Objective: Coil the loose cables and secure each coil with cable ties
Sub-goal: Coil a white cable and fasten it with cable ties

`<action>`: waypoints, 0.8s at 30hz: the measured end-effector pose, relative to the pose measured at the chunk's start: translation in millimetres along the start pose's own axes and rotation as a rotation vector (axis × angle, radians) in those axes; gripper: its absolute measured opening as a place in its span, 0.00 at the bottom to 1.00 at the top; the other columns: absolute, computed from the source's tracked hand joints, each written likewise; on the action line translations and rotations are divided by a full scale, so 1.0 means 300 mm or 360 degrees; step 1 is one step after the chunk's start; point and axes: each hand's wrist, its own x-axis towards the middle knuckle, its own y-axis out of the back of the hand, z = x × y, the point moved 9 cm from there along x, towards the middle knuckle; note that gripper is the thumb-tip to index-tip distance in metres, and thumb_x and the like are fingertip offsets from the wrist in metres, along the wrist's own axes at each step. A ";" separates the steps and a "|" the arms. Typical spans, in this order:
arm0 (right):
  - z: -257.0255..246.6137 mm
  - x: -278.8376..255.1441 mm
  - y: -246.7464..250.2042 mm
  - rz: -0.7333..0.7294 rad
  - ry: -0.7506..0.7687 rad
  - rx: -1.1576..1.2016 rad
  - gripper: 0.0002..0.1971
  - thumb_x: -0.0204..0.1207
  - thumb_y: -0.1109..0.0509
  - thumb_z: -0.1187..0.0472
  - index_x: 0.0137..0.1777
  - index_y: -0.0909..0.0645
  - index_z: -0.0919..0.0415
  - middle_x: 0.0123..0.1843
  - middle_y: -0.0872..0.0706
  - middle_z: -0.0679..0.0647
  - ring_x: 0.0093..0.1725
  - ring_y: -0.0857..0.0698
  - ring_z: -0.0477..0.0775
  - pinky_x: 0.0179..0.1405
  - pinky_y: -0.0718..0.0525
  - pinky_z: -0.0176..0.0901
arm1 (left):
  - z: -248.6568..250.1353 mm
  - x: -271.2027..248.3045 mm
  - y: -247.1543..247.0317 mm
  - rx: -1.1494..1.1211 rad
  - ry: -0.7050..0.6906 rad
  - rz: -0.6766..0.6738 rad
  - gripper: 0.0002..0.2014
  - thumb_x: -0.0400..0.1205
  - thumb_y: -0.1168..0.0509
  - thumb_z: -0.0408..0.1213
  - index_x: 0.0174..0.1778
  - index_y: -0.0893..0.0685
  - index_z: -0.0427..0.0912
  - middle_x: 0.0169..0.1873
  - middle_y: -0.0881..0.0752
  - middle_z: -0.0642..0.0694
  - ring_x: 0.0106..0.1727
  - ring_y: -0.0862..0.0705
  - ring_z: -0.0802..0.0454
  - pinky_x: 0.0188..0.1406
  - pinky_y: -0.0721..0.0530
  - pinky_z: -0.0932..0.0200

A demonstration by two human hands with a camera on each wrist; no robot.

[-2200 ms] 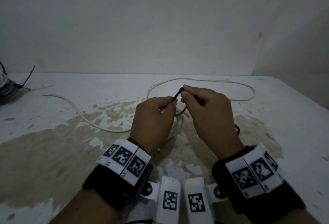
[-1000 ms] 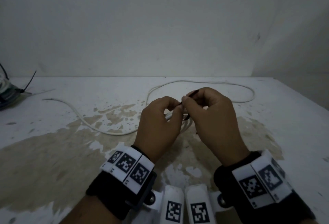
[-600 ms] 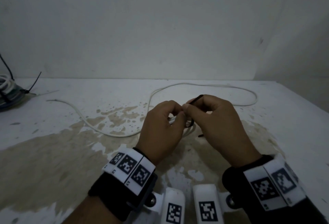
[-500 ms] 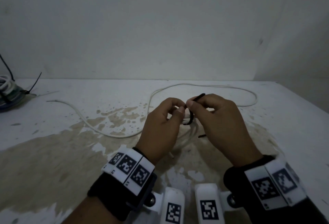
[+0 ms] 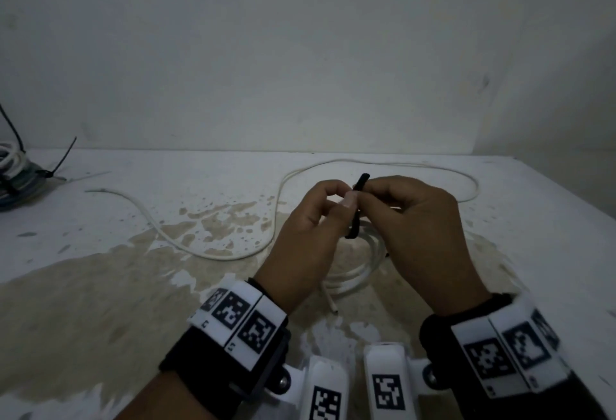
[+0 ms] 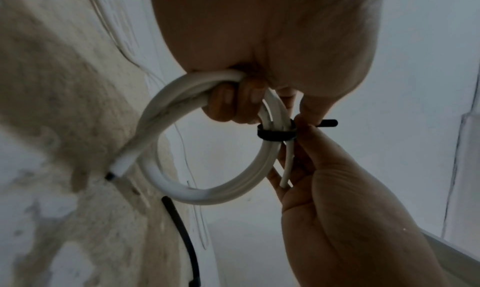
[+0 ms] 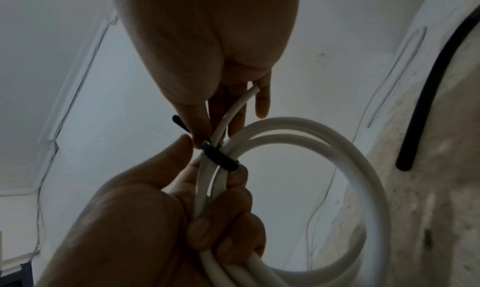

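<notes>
A: Where's the coil (image 6: 207,191)?

B: Held above the table (image 5: 100,286). The left hand (image 5: 306,246) has its fingers curled round the white loops; the right hand (image 5: 420,236) pinches the tail of the black tie (image 6: 276,134), which already rings the bundle.

A: What could go wrong?

B: One short cable end (image 6: 285,168) pokes out past the tie — it looks barely caught. Pull the tail unevenly, or ease the left grip, and I'd guess that end slips free and the loops spring apart.
</notes>
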 end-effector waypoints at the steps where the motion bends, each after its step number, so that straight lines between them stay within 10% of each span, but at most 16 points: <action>1: 0.000 0.001 0.002 -0.0015 0.0012 0.0003 0.11 0.72 0.26 0.65 0.38 0.14 0.45 0.32 0.14 0.34 0.38 0.15 0.34 0.38 0.24 0.20 | 0.004 0.000 -0.002 0.0036 -0.0041 0.0007 0.09 0.85 0.41 0.42 0.56 0.21 0.44 0.31 0.21 0.51 0.20 0.26 0.65 0.22 0.32 0.75; 13: -0.062 0.016 0.092 0.0224 0.0282 -0.0143 0.04 0.77 0.32 0.61 0.41 0.19 0.58 0.40 0.16 0.48 0.45 0.18 0.39 0.46 0.26 0.24 | -0.010 0.007 0.007 0.0255 -0.0067 0.0019 0.02 0.72 0.35 0.44 0.36 0.19 0.58 0.41 0.21 0.51 0.31 0.25 0.58 0.31 0.31 0.63; 18: 0.030 0.010 0.007 -0.0140 -0.0210 0.0017 0.05 0.79 0.32 0.58 0.41 0.17 0.55 0.37 0.14 0.46 0.39 0.17 0.41 0.37 0.23 0.26 | -0.041 0.006 0.019 0.0090 0.0058 -0.0065 0.04 0.78 0.33 0.40 0.37 0.19 0.52 0.32 0.20 0.48 0.21 0.30 0.60 0.24 0.33 0.63; 24: 0.054 0.006 -0.023 -0.0319 -0.0141 -0.0191 0.05 0.76 0.29 0.62 0.42 0.13 0.51 0.42 0.12 0.44 0.42 0.15 0.40 0.40 0.22 0.27 | -0.066 0.000 -0.011 -0.0259 0.0266 -0.0142 0.07 0.84 0.45 0.25 0.49 0.24 0.38 0.23 0.28 0.53 0.21 0.36 0.56 0.23 0.39 0.61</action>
